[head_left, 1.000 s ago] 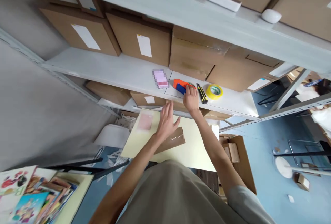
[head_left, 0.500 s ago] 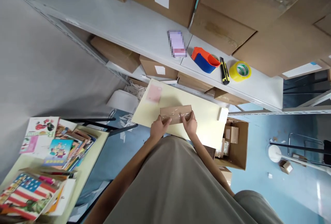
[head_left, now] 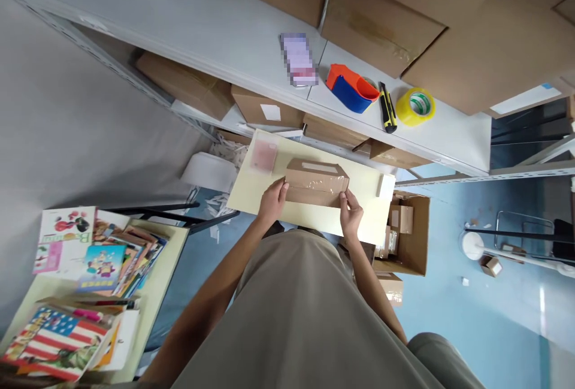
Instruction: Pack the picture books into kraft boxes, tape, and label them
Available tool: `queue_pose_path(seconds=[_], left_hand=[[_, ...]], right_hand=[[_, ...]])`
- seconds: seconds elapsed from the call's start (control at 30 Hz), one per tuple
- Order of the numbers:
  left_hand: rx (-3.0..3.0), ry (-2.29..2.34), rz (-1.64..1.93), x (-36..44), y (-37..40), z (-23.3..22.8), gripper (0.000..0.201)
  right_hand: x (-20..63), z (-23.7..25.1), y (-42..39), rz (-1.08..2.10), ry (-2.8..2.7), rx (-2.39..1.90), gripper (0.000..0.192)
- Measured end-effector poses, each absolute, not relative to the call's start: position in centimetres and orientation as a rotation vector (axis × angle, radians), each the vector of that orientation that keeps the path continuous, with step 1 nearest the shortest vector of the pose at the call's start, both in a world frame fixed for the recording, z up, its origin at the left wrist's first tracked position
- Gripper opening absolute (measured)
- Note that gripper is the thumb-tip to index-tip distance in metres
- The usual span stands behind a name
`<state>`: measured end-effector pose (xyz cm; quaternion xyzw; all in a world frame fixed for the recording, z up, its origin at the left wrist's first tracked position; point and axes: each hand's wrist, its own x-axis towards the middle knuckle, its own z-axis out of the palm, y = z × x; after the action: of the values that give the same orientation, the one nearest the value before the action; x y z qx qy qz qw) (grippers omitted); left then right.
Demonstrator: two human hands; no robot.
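Note:
A small brown cardboard box (head_left: 314, 184) with shiny clear tape along its side is held between both hands, above the pale yellow table (head_left: 291, 212). On its top face is a white label. My left hand (head_left: 272, 202) pinches the box's left end, thumb and fingers closed on it. At the opposite end, my right hand (head_left: 350, 212) grips the lower right corner. A pinkish flat item (head_left: 264, 155) lies at the table's left, and a small white block (head_left: 385, 186) sits at its right edge.
On the shelf (head_left: 202, 23) ahead are a phone (head_left: 299, 60), an orange-and-blue tape dispenser (head_left: 353, 88), a yellow box cutter (head_left: 387, 108) and a yellow tape roll (head_left: 415, 106). An open carton (head_left: 417, 236) of small boxes stands right. Books (head_left: 105, 266) cover a side table at left.
The box has been turned so its labelled face now shows, and it appears larger. My hands have moved apart to its two ends. The view has shifted slightly.

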<state>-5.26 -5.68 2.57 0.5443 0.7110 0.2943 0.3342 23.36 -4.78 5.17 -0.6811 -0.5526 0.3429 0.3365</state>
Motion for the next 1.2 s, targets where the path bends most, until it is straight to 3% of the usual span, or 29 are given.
queue_pose_path(seconds=[0.1, 0.43, 0.6, 0.87, 1.07, 1.2], left_hand=[[1.427, 1.789, 0.863, -5.3, -4.4, 1.2, 0.034], [1.175, 1.781, 0.553, -6.5, -5.3, -4.3, 0.035], [1.157, 1.791, 0.596, -6.5, -0.6, -4.6, 0.050], [1.175, 1.748, 0.798, -5.3, 2.9, -1.9, 0.048], [1.100, 1.658, 0.905, -6.0, 0.6, 0.0, 0.068], [1.091, 1.803, 0.679, -5.7, 0.4, 0.2, 0.044]], right_hand=[[24.4, 4.2, -5.0, 0.778, -1.425, -1.790, 0.060], [25.4, -1.3, -5.9, 1.200, -1.270, -1.989, 0.022], [25.8, -2.2, -2.4, 1.180, -1.106, -1.974, 0.043], [25.6, 0.1, 0.3, 1.248, -0.977, -1.767, 0.075], [25.5, 2.3, -1.5, 1.257, -1.013, -1.715, 0.080], [24.6, 2.1, -1.6, 1.214, -1.214, -1.984, 0.069]])
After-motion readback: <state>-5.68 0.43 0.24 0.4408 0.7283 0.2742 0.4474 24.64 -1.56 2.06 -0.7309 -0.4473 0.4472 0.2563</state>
